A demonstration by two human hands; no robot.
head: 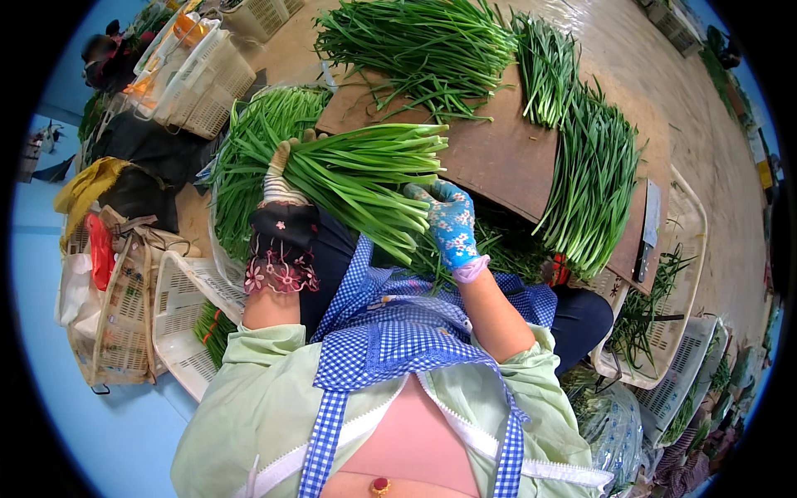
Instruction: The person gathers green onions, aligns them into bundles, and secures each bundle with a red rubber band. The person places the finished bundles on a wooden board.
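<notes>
My left hand [284,163], in a striped knit glove, grips a bundle of long green leaves, seemingly garlic chives [367,168], whose pale cut ends point right. At the lower edge of those ends is my right hand [443,202] in a blue flowered glove, its fingertips close to the stalks; whether it pinches any is unclear. Behind my left hand lies a larger heap of chives [230,205] in a plastic-lined container. Sorted piles of chives [423,37] rest on a brown board [498,155], with another pile [591,180] along its right side.
A cleaver [649,218] lies at the board's right end. Beside it stands a white plastic crate [697,249] with loose leaves. More crates [199,81] stand at the upper left, and one at the lower left [180,299] holds banded chives [213,333]. A person [106,59] is at the far upper left.
</notes>
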